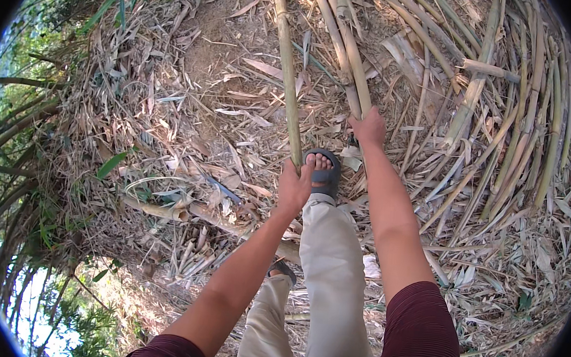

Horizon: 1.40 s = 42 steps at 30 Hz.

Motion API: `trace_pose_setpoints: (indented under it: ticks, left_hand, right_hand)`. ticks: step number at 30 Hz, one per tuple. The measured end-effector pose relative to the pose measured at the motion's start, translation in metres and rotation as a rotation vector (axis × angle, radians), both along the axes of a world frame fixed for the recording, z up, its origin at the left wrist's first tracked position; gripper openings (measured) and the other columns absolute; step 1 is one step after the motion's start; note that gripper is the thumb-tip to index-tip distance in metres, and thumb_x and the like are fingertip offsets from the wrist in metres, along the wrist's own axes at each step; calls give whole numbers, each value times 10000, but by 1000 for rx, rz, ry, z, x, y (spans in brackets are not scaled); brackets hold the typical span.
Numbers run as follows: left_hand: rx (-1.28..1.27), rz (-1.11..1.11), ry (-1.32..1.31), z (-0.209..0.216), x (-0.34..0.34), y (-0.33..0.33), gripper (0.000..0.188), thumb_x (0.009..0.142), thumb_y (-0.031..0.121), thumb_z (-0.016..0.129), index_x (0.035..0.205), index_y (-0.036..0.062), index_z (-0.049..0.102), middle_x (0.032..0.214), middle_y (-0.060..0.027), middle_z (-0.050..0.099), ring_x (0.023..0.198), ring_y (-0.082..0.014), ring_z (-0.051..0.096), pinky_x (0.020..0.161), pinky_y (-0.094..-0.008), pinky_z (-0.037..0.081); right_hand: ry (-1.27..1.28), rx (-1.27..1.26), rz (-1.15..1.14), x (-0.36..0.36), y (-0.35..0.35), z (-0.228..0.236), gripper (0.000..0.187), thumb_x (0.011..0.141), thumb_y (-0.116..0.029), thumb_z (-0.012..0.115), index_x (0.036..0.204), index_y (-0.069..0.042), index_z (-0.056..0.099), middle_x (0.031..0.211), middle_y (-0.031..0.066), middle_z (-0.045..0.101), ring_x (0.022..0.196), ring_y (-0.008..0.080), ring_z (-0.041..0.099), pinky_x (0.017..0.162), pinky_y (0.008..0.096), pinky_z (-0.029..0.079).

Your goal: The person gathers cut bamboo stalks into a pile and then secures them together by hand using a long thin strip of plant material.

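Note:
A long greenish bamboo pole (285,61) runs from the top edge down to my left hand (295,184), whose fingers are closed round its near end. My right hand (370,128) grips the near end of another bamboo pole (351,41). A second, thinner pole (331,22) lies close along its left side; I cannot tell whether my right hand holds that one too. Both poles slant away from me over the littered ground, their far ends out of the picture. Just right of my left hand is my sandalled foot (325,171).
Many cut bamboo poles (528,124) lie heaped at the right. Dry leaves and husks (237,107) cover the ground. A cut bamboo piece (162,210) and a dark flat blade-like strip (221,188) lie left of my left hand. Standing bamboo (14,137) lines the left side.

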<state>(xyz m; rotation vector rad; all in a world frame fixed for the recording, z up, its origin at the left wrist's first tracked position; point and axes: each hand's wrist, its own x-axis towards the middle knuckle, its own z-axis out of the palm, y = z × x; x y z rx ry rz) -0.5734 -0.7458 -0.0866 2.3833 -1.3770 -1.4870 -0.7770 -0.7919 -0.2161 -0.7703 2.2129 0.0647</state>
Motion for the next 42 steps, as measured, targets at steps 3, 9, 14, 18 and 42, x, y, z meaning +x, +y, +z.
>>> trace_pose_setpoints:
  ticks: [3,9,14,18,42]
  left_hand:
    - [-12,-4,-17,30,18,32,238,896,207,509,979,-15,527,770,-237,601,725,-409,601,677,-471,455]
    - [-69,116,68,117,76,101,174,899,164,481,925,-1,531,682,-134,565,615,-261,580,586,-403,453]
    - [-188,293,173,186,149,171,209,882,185,489,916,-14,547,693,-181,588,673,-327,600,647,-426,461]
    - [-245,537,397,283,215,204,209,898,191,479,899,-7,546,682,-139,584,657,-228,591,630,-403,462]
    - [-734,1119,-191,738,475,681,566,876,503,580,1043,-36,538,806,-277,652,772,-451,658,723,-520,517]
  right_hand:
    - [-22,19,9,-7,-5,22,579,650,-329,840,1073,-26,585,1019,221,674,990,372,655,863,463,524]
    - [-17,-42,107,-33,45,142,664,630,-312,843,1179,-28,599,1084,218,669,1034,365,642,904,427,505]
    - [-118,23,180,-45,159,288,500,610,-257,834,1001,11,674,805,180,706,703,278,702,722,369,562]
    - [-31,-220,318,23,255,446,652,559,-203,831,1139,13,628,946,185,703,848,287,696,796,381,550]
    - [-1470,8,559,745,555,867,458,830,-371,767,1029,0,585,768,84,606,634,186,617,574,306,536]
